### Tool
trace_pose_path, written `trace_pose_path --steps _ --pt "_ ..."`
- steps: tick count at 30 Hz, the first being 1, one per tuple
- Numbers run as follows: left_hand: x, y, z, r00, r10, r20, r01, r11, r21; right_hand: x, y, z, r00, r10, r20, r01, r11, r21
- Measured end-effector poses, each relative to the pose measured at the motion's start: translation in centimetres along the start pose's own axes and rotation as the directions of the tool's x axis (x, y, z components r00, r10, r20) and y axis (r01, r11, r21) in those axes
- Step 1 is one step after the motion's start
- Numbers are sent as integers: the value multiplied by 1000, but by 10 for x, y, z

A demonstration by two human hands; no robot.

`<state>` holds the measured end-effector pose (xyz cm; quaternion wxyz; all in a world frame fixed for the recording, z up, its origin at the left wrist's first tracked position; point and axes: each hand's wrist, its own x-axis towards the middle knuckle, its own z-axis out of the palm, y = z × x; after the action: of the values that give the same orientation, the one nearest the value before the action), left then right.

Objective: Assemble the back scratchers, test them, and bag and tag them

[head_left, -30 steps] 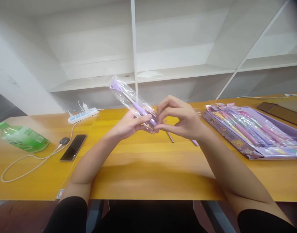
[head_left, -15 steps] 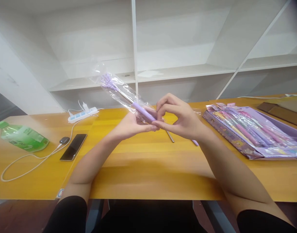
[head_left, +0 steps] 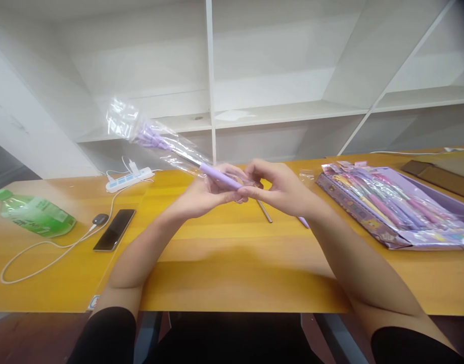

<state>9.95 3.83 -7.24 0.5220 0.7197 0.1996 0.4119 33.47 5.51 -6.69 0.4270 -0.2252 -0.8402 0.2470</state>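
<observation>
A purple back scratcher (head_left: pixel 219 175) with a hand-shaped head and a metal rod lies inside a clear plastic bag (head_left: pixel 120 119). It is held up over the desk, tilted, with its head to the upper left. My left hand (head_left: pixel 201 194) is closed round the purple handle from below. At the handle's lower end, the thumb and fingers of my right hand (head_left: pixel 281 187) pinch the bag; whether they also grip the handle tip is hidden. Beneath my right hand, a thin metal rod (head_left: pixel 265 211) and a purple piece (head_left: pixel 304 222) show on the desk, partly covered.
On the right, a purple display box (head_left: pixel 376 235) holds several bagged back scratchers (head_left: pixel 399 197). A phone (head_left: pixel 114 230), a white cable (head_left: pixel 50 244), a green bottle (head_left: pixel 35 215) and a power strip (head_left: pixel 129 181) are on the left. White shelving (head_left: pixel 211 76) rises behind the desk (head_left: pixel 232 283).
The back scratcher has swung lower and further left at its head, and more of the bag's far end shows. My left thumb has shifted below the handle. My right hand still pinches at the lower end.
</observation>
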Motion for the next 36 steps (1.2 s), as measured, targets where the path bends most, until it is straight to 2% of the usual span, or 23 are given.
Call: trace_pose_path --steps 4,12,16,18,20,24,27,30,34,36 --pt "-4 6 -1 999 -51 -13 52 997 60 0 2 -1 990 86 109 -91 995 39" --pt "-4 7 -8 982 -186 15 186 982 35 -5 3 1 956 165 243 -178 983 33" --pt "-4 5 -15 949 -304 86 295 950 103 -4 2 4 942 120 313 -154 984 85" --pt "-4 4 -19 944 -319 86 310 945 101 -2 2 5 936 81 342 -120 988 96" --pt "-3 4 -22 956 -287 67 281 956 81 0 3 6 945 55 323 -92 991 99" --pt "-3 9 -20 986 -166 18 163 981 108 3 6 9 989 12 146 -27 995 101" --pt "-3 14 -14 991 -117 -62 124 983 135 4 7 12 996 -30 83 20 993 116" --pt "-3 17 -11 991 -107 -84 119 983 143 3 8 16 994 -39 106 17 979 204" --pt "-4 18 -12 995 -92 -25 94 987 130 3 12 21 973 -51 223 -29 939 343" --pt "-5 18 -13 998 -66 -3 66 991 115 3 15 22 970 -80 232 -14 926 377"
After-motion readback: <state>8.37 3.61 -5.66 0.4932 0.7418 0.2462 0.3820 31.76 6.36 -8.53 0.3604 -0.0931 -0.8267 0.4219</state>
